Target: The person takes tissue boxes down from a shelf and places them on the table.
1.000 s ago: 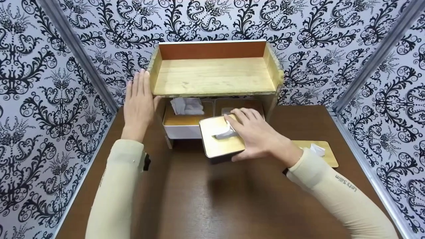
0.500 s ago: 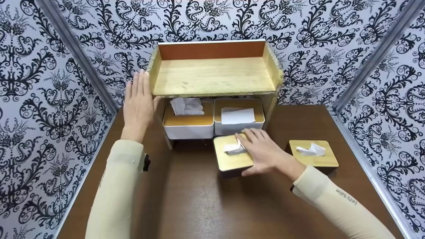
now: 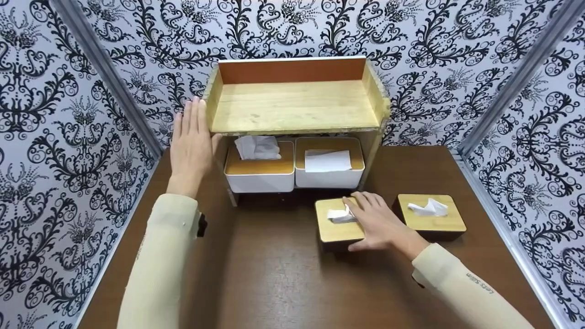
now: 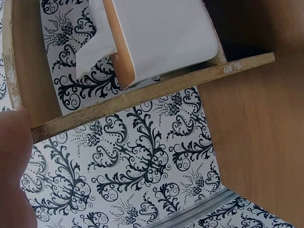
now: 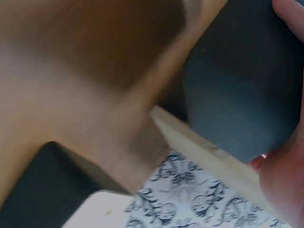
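In the head view my left hand [image 3: 192, 148] lies with straight fingers flat against the left side of the wooden shelf unit [image 3: 292, 107]. My right hand [image 3: 377, 221] grips the right part of a dark tissue box [image 3: 336, 230] with a light wooden lid and a white tissue, in front of the shelf's right half. In the right wrist view the dark side of that box [image 5: 242, 80] shows between thumb and fingers. Two white tissue boxes, left [image 3: 260, 182] and right [image 3: 329, 178], stand side by side on the lower shelf.
Another dark tissue box [image 3: 432, 221] with a wooden lid stands on the brown table [image 3: 274, 283] at the right. Patterned walls [image 3: 292, 27] with metal corner posts enclose the table behind and on both sides.
My right hand has carried the dark box rightward and toward me, away from the shelf front, uncovering the right white box. My left hand has stayed against the shelf's side.
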Demonstrator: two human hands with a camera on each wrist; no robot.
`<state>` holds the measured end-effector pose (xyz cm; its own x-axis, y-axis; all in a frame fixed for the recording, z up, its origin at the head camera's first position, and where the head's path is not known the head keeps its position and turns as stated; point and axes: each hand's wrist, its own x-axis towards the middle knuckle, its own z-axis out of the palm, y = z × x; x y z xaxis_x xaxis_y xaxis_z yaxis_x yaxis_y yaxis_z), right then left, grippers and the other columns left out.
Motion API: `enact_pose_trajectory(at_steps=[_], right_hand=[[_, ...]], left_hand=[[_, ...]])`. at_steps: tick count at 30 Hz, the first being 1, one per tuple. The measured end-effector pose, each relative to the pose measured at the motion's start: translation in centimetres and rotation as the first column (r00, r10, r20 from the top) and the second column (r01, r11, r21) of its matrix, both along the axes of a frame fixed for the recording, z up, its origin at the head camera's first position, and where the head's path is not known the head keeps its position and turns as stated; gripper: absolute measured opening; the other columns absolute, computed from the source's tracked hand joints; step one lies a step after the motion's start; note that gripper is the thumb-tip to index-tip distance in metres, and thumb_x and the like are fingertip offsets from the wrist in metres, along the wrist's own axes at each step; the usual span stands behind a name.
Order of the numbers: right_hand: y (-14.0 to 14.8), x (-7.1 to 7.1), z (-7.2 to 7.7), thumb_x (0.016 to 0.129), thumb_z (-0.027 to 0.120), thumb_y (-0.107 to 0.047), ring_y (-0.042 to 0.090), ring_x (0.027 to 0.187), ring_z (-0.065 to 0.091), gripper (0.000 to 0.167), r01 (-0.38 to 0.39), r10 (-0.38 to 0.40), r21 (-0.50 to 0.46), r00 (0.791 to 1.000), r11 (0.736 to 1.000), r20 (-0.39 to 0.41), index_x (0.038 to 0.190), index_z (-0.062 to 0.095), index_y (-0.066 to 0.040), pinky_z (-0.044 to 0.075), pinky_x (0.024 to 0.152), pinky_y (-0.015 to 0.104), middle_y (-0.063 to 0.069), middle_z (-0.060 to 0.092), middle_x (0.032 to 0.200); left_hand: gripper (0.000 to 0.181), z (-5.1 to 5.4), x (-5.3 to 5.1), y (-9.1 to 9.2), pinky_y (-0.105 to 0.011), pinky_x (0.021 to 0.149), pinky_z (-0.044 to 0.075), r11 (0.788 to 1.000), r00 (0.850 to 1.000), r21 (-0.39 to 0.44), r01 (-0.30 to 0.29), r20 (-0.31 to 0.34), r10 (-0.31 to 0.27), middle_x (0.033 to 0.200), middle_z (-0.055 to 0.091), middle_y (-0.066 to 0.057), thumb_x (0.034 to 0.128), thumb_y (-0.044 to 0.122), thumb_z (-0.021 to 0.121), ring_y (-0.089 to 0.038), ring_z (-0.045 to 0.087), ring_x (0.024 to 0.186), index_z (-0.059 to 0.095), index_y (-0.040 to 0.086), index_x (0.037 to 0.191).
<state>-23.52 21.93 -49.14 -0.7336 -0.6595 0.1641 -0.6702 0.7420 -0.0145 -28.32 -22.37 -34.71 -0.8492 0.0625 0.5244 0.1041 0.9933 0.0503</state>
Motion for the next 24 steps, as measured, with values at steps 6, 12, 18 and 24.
enact_pose_trajectory(at_steps=[6, 12, 18, 24], right_hand=[[1.8, -0.6, -1.3, 0.057, 0.076, -0.074, 0.046, 0.132, 0.038, 0.122, 0.046, -0.046, 0.003, 0.998, 0.999, 0.042, 0.15, 0.036, -0.006, 0.029, 0.112, 0.06, 0.026, 0.041, 0.145], [3.2, -1.3, -2.2, 0.057, 0.076, -0.073, 0.048, 0.133, 0.037, 0.122, 0.09, -0.091, 0.019, 0.994, 0.996, 0.062, 0.15, 0.035, -0.005, 0.028, 0.113, 0.061, 0.028, 0.04, 0.146], [4.1, -2.0, -3.1, 0.057, 0.076, -0.073, 0.049, 0.133, 0.037, 0.122, 0.109, -0.111, 0.036, 0.993, 0.993, 0.049, 0.15, 0.034, -0.006, 0.028, 0.113, 0.061, 0.029, 0.04, 0.145], [4.7, -2.2, -3.5, 0.056, 0.077, -0.073, 0.05, 0.132, 0.039, 0.122, 0.108, -0.109, 0.017, 0.994, 0.994, 0.027, 0.148, 0.037, -0.004, 0.029, 0.112, 0.062, 0.03, 0.042, 0.144]], left_hand=[[0.08, 0.0, 0.0, 0.0, -0.044, 0.127, 0.002, 1.0, 1.0, 0.001, -0.001, -0.004, 0.001, 0.165, 0.005, -0.014, 0.0998, 0.042, 0.047, -0.031, 0.012, 0.153, 0.005, 0.004, 0.156], [0.081, 0.0, 0.0, -0.1, -0.044, 0.127, 0.0, 1.0, 1.0, 0.005, -0.006, 0.022, 0.006, 0.165, 0.002, -0.013, 0.1005, 0.043, 0.045, -0.029, 0.007, 0.153, 0.002, 0.005, 0.157], [0.081, 0.1, 0.0, 0.0, -0.043, 0.127, -0.001, 1.0, 0.999, 0.005, -0.011, 0.035, 0.011, 0.165, 0.0, -0.011, 0.1006, 0.044, 0.044, -0.028, 0.005, 0.154, 0.001, 0.005, 0.157], [0.08, 0.1, -0.1, 0.0, -0.043, 0.127, 0.0, 1.0, 1.0, 0.005, -0.008, 0.02, 0.008, 0.165, 0.003, -0.012, 0.1005, 0.042, 0.045, -0.029, 0.008, 0.153, 0.002, 0.005, 0.157]])
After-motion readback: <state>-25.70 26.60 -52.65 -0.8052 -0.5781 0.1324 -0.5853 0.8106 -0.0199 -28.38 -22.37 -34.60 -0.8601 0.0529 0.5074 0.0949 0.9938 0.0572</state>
